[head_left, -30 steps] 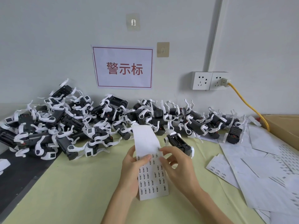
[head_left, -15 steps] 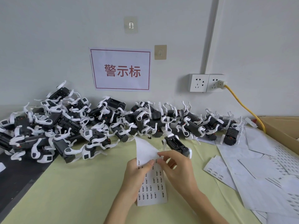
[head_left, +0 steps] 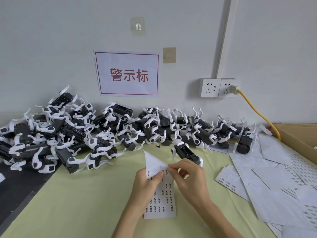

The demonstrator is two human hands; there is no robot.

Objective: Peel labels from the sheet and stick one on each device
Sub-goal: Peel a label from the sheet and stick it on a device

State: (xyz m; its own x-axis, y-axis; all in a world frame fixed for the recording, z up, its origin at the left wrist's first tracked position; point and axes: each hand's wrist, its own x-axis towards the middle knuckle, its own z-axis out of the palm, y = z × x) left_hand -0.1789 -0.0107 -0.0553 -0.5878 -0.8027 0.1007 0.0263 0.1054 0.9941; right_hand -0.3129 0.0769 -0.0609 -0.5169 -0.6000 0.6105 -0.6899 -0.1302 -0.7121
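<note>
The left hand [head_left: 147,188] is holding the label sheet [head_left: 160,198] above the near middle of the worktop [head_left: 72,203], its thumb curling over the front of the sheet and its fingers hiding behind the paper. The right hand [head_left: 188,179] is pinching the sheet's upper right edge between thumb and forefinger, where one small label seems to be lifting, though it is too small to tell for sure. The top of the sheet is bending back into a blank white point, while rows of small printed labels are showing on the lower part.

A single device [head_left: 186,152], black with white clips, is lying on the worktop just behind the right hand, apart from the rest. The pile of devices [head_left: 96,131] is stretching along the back edge of the worktop against the wall, heaping highest toward the back left corner.

Used backing sheets [head_left: 274,186] are overlapping along the right edge of the worktop. A cardboard box [head_left: 301,136] is sitting at the back right corner. On the wall, a sign [head_left: 127,74] with red characters is hanging above the pile, and a yellow cable [head_left: 255,110] is running down from a socket [head_left: 218,87] toward the box.
</note>
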